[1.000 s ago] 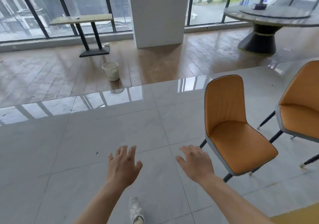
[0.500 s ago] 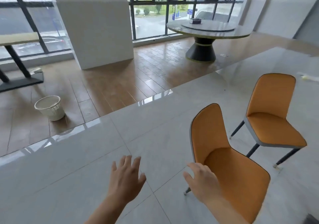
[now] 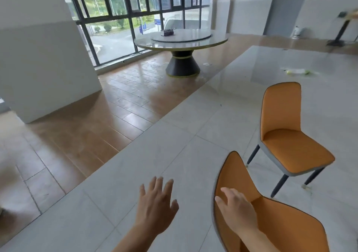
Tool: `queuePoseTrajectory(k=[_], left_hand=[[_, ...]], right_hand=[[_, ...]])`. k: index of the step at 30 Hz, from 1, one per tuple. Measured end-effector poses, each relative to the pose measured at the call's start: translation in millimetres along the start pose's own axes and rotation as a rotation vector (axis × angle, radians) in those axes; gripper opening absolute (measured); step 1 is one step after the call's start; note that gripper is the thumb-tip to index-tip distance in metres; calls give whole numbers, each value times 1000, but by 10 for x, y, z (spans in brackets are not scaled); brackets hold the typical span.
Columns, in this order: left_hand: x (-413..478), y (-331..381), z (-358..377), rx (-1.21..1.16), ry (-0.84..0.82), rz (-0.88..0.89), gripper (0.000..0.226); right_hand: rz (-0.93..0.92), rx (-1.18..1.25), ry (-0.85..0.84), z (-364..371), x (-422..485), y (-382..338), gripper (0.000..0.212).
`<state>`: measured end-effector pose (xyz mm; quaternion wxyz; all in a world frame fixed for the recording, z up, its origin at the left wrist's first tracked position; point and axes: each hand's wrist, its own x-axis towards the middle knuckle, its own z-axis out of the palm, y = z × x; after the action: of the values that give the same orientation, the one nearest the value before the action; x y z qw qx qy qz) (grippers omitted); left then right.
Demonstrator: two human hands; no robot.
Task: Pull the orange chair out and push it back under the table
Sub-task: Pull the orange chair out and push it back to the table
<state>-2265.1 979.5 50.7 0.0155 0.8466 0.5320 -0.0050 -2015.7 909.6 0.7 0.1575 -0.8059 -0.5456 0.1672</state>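
Both my hands are empty. The left hand [image 3: 157,207] hangs over bare grey tile with its fingers spread and straight. The right hand [image 3: 238,211] is just as loose, stretched in front of the backrest of the orange chair [image 3: 286,230]. I cannot tell from this angle whether the fingertips touch the backrest or float just off it, but nothing is gripped. That chair stands well apart from the round table [image 3: 181,40], on my side of it and off to the right, out on open floor with nothing over its seat. A second orange chair [image 3: 286,135] sits between it and the round table, also well clear of the top. I judge the chair counts as out, so what remains is to take hold of the backrest and carry or slide it under a table. I can't say whether the round table is the one meant.
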Motion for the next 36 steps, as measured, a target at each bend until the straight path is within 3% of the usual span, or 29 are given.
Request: queuePoseTrajectory(k=[8,14,21,30,36], left_hand=[[1549,515,-8,-42,-156,333,62],[2487,1097,208,3,-219,695,61],[3405,1730,543,99,-359,1125,54],[3720,2257,899,315,-453,1648,51],[3676,2327,1008,291,-556,1824,48]], right_hand=[[240,21,52,-93,777,130,49],[453,25,127,-64,1168,289,53],[813,0,170,77,1638,383,41],[1312,134,226,208,1781,195,34],[1556,202,285,408,1628,-99,38]])
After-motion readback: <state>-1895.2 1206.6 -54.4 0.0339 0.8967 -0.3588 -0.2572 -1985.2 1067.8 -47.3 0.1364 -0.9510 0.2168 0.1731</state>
